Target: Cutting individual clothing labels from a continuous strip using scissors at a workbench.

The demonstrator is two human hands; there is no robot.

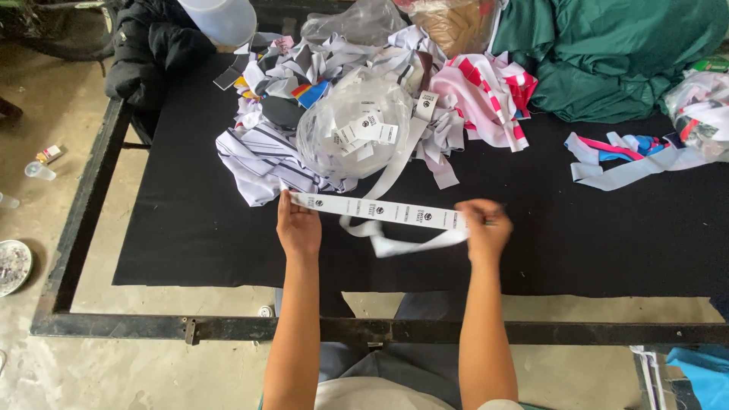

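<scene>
Left hand [298, 228] pinching one end of a white printed label strip [380, 210], fingers closed on it. Right hand [486, 230] gripping the other end, fingers curled shut around it and perhaps a small tool, hard to tell. Strip stretched taut between the fingertips, slack loop drooping just below. Bare black cloth [607, 243] right of the right fingers and below both hands, down to the table's metal frame [228, 328]. One clear bag of cut labels [357, 129] just beyond the fingers; one green fabric heap [607, 53] well beyond.
</scene>
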